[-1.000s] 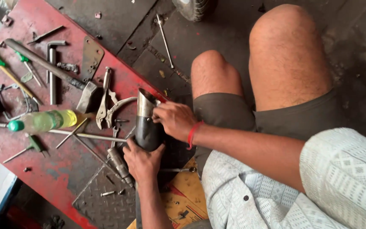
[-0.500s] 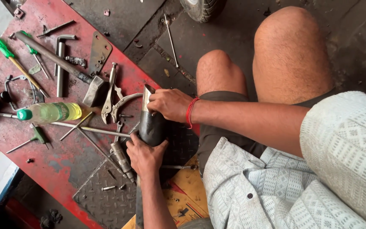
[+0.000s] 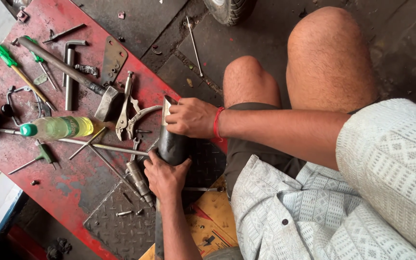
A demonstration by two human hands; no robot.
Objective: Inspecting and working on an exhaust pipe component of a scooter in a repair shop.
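1. Both hands are on a black rubber tube [image 3: 172,144] lying at the edge of a red tray [image 3: 68,188], in front of the knees.
2. The left hand [image 3: 165,177] is wrapped round the tube's lower part, fingers closed on it.
3. The right hand [image 3: 192,117] clamps the upper end, next to a shiny metal piece [image 3: 165,107] poking out.
4. On the tray: a hammer [image 3: 73,77], pliers [image 3: 123,103], a green-handled screwdriver [image 3: 18,70] and a yellow-green bottle [image 3: 58,127] on its side.
5. A checkered metal plate [image 3: 116,224] sits just below the left hand.
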